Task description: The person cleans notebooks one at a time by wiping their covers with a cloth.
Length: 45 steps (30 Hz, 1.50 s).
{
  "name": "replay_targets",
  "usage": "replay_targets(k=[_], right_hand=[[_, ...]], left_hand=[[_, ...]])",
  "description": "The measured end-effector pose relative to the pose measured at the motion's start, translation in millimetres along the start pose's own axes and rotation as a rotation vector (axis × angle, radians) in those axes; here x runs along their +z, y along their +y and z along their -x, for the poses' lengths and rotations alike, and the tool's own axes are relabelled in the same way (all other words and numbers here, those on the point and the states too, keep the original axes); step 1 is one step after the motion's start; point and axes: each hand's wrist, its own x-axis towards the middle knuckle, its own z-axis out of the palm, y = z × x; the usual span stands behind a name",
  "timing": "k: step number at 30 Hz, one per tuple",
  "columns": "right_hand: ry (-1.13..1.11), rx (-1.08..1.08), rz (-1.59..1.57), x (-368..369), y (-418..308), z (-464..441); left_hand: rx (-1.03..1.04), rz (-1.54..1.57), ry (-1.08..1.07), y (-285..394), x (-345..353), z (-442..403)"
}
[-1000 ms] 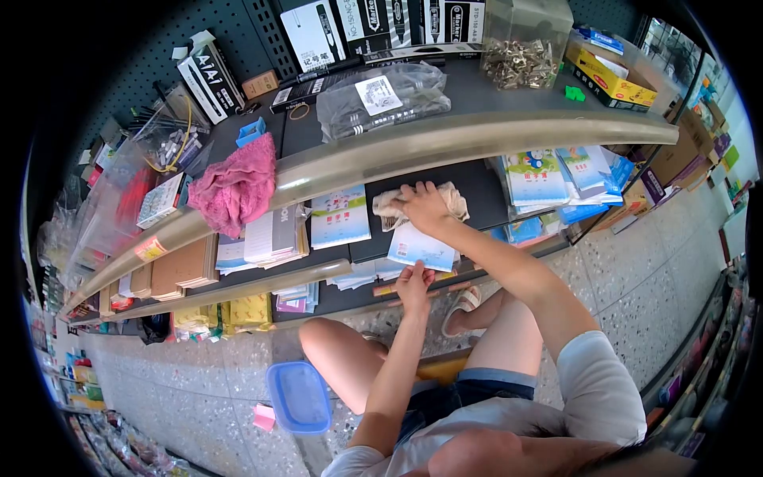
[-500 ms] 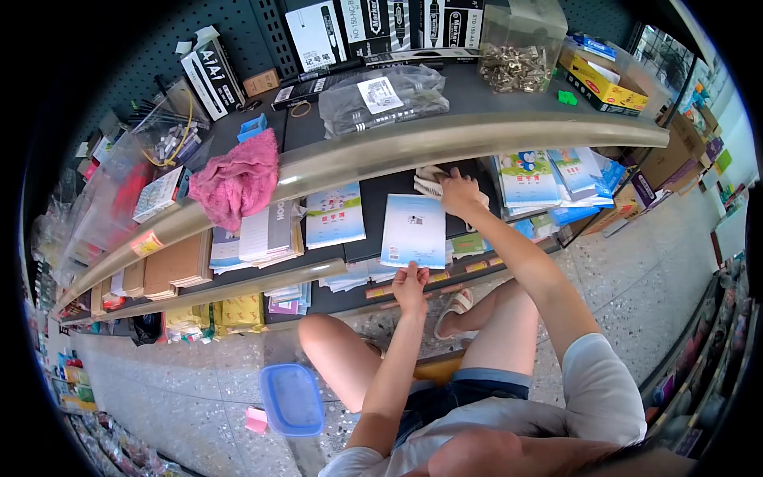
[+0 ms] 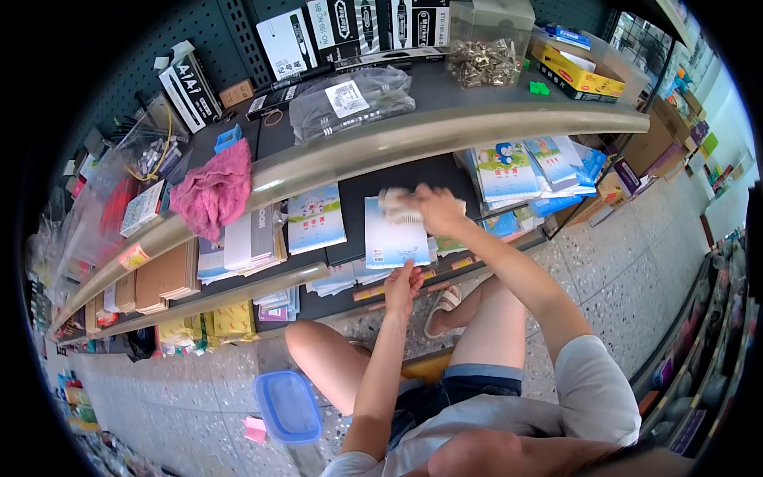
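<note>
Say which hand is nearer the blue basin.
Left. The left hand, at the notebook's near edge, is beyond and right of the basin; the right hand, with the cloth, is farther both ways.

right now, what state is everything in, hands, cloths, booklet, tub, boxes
White-and-blue paper booklet: closed
Left bare hand: touching its lower edge
Right bare hand: holding a whitish fabric cloth
Whitish fabric cloth: bunched, blurred
Pink fluffy cloth: crumpled, hanging over translucent plastic shelf strip
Blue rectangular plastic tub: open, on speckled grey floor
Yellow-and-black cardboard box: open-topped
Clear plastic container: partly filled with small metal pieces
</note>
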Motion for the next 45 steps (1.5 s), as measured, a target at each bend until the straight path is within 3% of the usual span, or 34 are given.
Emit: replay_targets(k=[2, 5, 13, 17, 20, 28, 34, 41, 45], right_hand=[[0.077, -0.221, 0.05, 10.9, -8.2, 24.8], [0.159, -0.291, 0.089, 11.3, -15.3, 39.6], [0.18, -0.08, 0.213, 30.7, 0.9, -18.1], [0.104, 0.206, 0.31, 45.7, 22.0, -49.5], [0.225, 0.361, 0.15, 30.1, 30.1, -33.0], [0.254, 0.206, -0.037, -7.3, 1.8, 26.1], [0.23, 0.09, -0.096, 0.5, -68.0, 46.9], [0.214, 0.151, -0.025, 33.0, -97.3, 38.8], [0.155, 0.22, 0.109, 37.5, -71.0, 45.9]], left_hand=[[-0.023, -0.041, -0.034, -3.9, 0.8, -4.3], [0.013, -0.07, -0.044, -13.5, 0.2, -12.2], [0.063, -0.096, -0.031, -9.5, 5.9, -9.8], [0.08, -0.106, -0.02, -9.7, 7.9, -7.2], [0.081, -0.11, -0.055, -5.5, 9.0, -15.1], [-0.002, -0.247, -0.082, 7.3, 41.5, -34.0], [0.294, -0.226, 0.174, 23.2, -21.5, -36.9], [0.628, -0.618, 0.291, 28.0, -28.1, -48.1], [0.578, -0.487, 0.28, 20.9, -28.8, -55.0]])
